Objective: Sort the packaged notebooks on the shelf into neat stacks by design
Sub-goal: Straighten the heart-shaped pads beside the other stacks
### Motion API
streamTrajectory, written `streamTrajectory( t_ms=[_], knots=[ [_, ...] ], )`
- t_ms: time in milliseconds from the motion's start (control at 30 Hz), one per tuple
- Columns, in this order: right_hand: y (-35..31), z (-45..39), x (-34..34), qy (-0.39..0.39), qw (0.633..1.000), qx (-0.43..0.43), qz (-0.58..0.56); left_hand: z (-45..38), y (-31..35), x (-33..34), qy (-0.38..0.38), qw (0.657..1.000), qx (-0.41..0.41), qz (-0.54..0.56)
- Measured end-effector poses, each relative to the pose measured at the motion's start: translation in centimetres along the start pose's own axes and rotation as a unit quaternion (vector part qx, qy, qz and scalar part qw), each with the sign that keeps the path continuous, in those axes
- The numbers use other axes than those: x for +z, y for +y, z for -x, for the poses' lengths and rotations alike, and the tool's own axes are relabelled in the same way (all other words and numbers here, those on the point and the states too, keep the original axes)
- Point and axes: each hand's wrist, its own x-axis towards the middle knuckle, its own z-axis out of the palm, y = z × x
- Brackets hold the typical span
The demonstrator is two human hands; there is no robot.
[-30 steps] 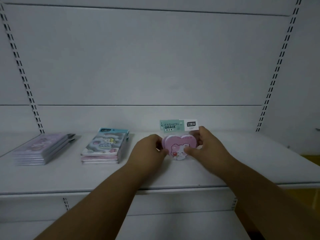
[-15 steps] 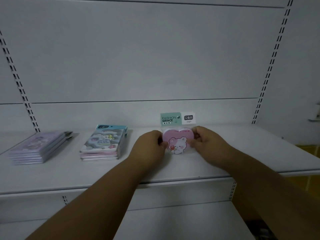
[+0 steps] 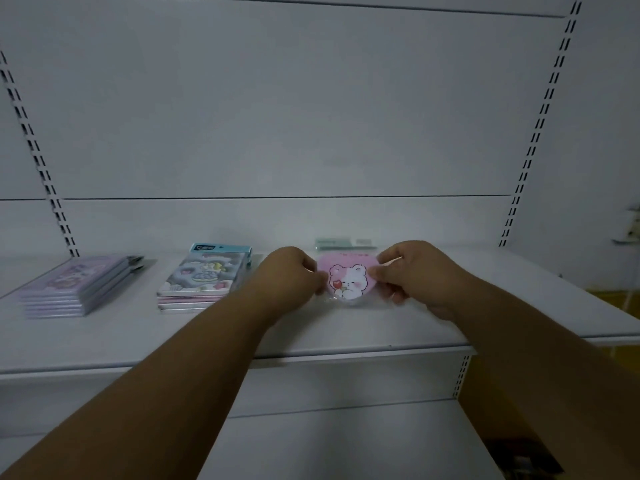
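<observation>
A pink heart-shaped notebook pack (image 3: 348,279) with a white bear on it lies tilted back on the white shelf (image 3: 346,334), its green header card flat behind it. My left hand (image 3: 289,277) grips its left edge and my right hand (image 3: 414,273) grips its right edge. Left of my hands stands a stack of notebooks with a grey cloud design (image 3: 204,277). Further left is a stack of purple notebooks (image 3: 78,285).
The shelf's white back panel (image 3: 311,116) rises behind, with slotted uprights at left (image 3: 34,147) and right (image 3: 538,126). A lower shelf (image 3: 311,441) shows under the front edge. Yellow floor (image 3: 616,299) is visible at the far right.
The heart-shaped pack stood upright with its header card showing; both hands have tipped it backward toward the shelf surface, and the header now lies nearly flat.
</observation>
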Motion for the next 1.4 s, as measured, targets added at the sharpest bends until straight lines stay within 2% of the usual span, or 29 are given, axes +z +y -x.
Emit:
streamTrajectory(
  t_ms=[100, 233, 400, 500, 667, 900, 1067, 1400],
  knots=[
    [-0.1, -0.3, 0.6, -0.015, 0.997, 0.033, 0.061, -0.3, -0.1, 0.4, -0.019, 0.998, -0.02, -0.059],
    [0.4, -0.9, 1.4, 0.019, 0.988, 0.011, 0.151, -0.7, -0.4, 1.2, -0.011, 0.992, -0.027, -0.125],
    [1.2, -0.6, 2.1, 0.081, 0.957, -0.032, 0.278, 0.0, -0.4, 1.3, 0.057, 0.987, -0.006, -0.152],
    [1.9, 0.8, 1.6, 0.094, 0.945, -0.112, 0.291, 1.4, -0.8, 1.3, 0.058, 0.985, 0.038, -0.159],
    [2.5, 2.7, 0.6, 0.004, 0.931, -0.203, 0.303, 2.7, -1.7, 1.4, 0.055, 0.972, 0.093, -0.209],
    [3.2, 2.0, 0.6, 0.018, 0.933, -0.225, 0.28, 2.8, -1.6, 1.7, 0.053, 0.975, 0.108, -0.184],
    [3.6, 1.9, 0.6, 0.022, 0.927, -0.24, 0.287, 3.4, -1.8, 1.8, 0.081, 0.963, 0.145, -0.211],
    [3.6, 2.1, 0.8, 0.021, 0.928, -0.242, 0.282, 3.3, -2.2, 1.7, 0.089, 0.965, 0.143, -0.2]
  ],
)
